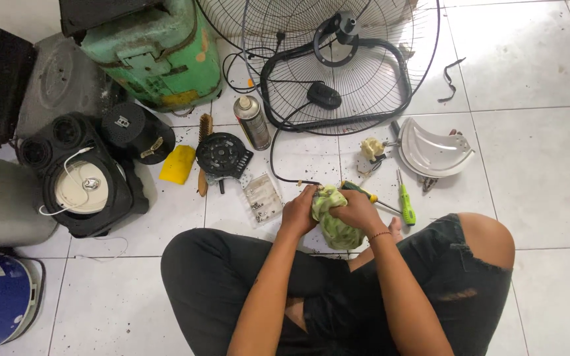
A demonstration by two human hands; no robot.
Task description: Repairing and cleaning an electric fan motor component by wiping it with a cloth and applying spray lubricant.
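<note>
I sit cross-legged on a white tiled floor. My left hand [299, 211] and my right hand [357, 212] are both closed around a crumpled light green cloth [333, 224], held just above my legs. What the cloth wraps is hidden. A green-handled screwdriver [406, 204] lies on the tiles just right of my right hand, and another screwdriver's green and yellow handle [359, 190] pokes out behind it.
A wire fan guard [338, 66] with a black frame lies ahead. A spray can [253, 122], a black round motor part [223, 155], a clear bag of screws [262, 197], a yellow piece [178, 165], a white fan blade [431, 149], black speakers [87, 175] and a green machine [159, 53] surround me.
</note>
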